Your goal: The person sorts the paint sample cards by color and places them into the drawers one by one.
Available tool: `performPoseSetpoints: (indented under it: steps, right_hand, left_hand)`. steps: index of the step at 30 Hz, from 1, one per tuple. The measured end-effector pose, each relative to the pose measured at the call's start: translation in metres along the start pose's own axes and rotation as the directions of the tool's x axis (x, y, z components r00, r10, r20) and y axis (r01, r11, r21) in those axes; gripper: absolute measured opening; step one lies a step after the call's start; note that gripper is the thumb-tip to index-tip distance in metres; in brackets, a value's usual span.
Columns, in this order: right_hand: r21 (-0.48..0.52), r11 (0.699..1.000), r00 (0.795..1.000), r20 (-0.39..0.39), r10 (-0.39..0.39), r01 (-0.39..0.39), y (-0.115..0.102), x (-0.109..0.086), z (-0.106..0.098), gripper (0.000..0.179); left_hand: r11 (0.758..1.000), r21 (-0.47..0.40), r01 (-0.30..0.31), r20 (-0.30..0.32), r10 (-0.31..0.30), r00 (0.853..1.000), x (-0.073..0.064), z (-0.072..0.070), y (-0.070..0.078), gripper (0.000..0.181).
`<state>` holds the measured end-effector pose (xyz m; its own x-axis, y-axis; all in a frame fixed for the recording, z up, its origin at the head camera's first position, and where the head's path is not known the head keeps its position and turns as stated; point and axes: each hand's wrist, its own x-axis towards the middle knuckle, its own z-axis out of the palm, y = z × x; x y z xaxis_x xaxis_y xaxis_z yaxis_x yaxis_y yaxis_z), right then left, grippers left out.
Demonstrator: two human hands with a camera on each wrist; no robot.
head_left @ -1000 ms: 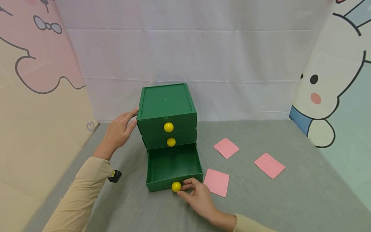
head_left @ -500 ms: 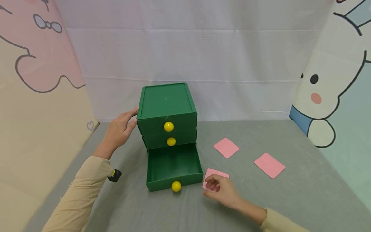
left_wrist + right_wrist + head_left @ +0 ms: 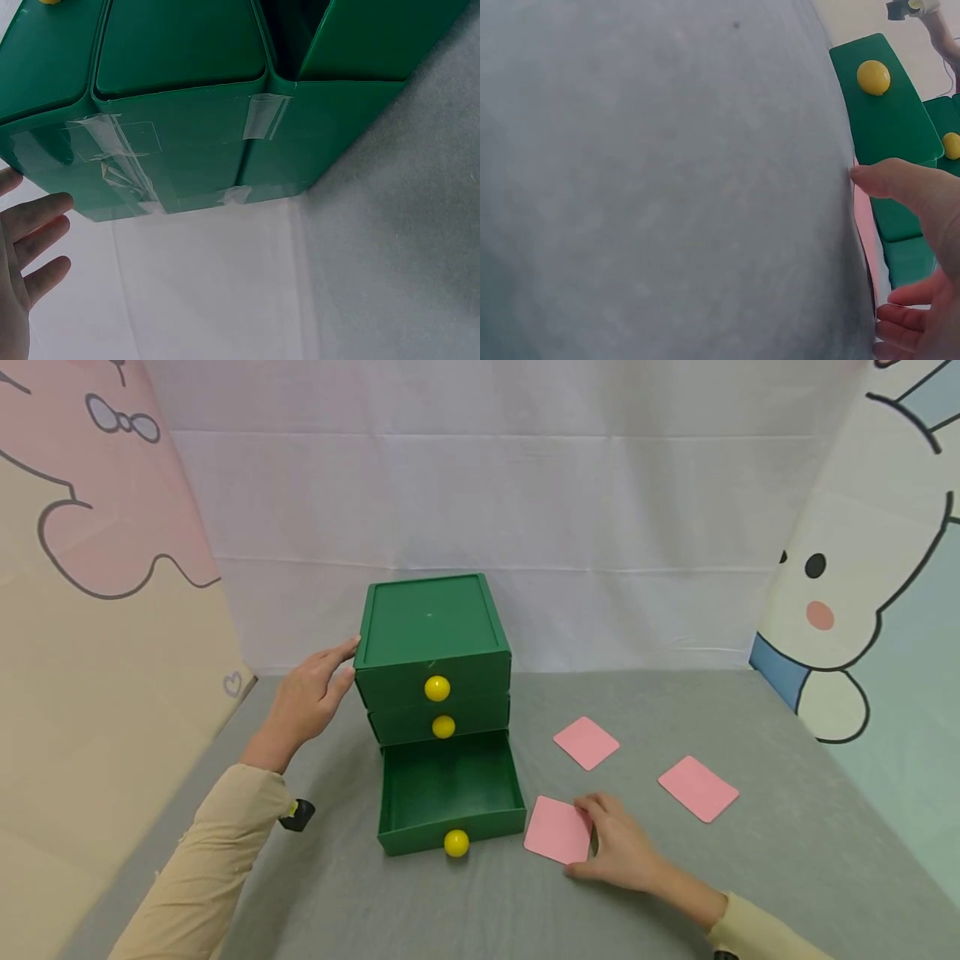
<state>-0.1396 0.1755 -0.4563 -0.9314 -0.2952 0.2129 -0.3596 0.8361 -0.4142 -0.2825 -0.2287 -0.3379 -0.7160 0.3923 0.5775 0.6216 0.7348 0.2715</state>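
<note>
A green drawer cabinet with round yellow knobs stands in the middle of the head view. Its bottom drawer is pulled out and bare inside; the upper two drawers are in. My left hand is at the cabinet's left side, fingers extended, fingertips right at the upper wall. In the left wrist view, clear tape runs along that side. A pink card lies flat to the right of the pulled-out drawer. My right hand reaches over its right edge, thumb and fingers spread around the near and far right corners.
Two more pink cards lie on the grey cloth: one card behind, another card farther right. A white curtain hangs behind the cabinet. Printed cartoon panels flank both sides.
My right hand has let go of the bottom drawer's yellow knob and moved right to the nearest pink card. The left hand and the cabinet stay put.
</note>
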Motion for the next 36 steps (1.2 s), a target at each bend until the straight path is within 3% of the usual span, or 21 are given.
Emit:
performPoseSetpoints:
  steps: [7,15,24,31,36]
  right_hand:
    - [-0.030,1.000,0.999,0.054,-0.002,0.004,0.001,0.001,-0.002,0.076]
    - [-0.049,0.999,0.998,0.059,0.015,-0.012,0.001,0.007,-0.002,0.066]
    - [-0.112,0.992,0.997,0.059,-0.056,0.063,0.001,0.009,-0.003,0.062]
    - [0.089,0.995,0.995,0.096,0.024,-0.033,0.003,0.012,-0.006,0.057]
    - [0.320,0.947,0.993,0.116,-0.004,-0.033,0.007,0.016,-0.015,0.036]
  left_hand:
    - [1.000,0.005,-0.001,-0.004,0.001,1.000,0.000,0.000,0.001,0.046]
    - [1.000,0.002,-0.002,-0.003,0.002,1.000,0.001,0.000,0.002,0.046]
    - [1.000,0.003,0.016,0.008,-0.016,1.000,0.000,0.001,0.000,0.046]
    - [1.000,-0.001,0.013,0.008,-0.013,1.000,0.000,0.001,0.001,0.046]
    - [1.000,-0.002,0.012,0.004,-0.012,1.000,0.000,0.000,0.001,0.046]
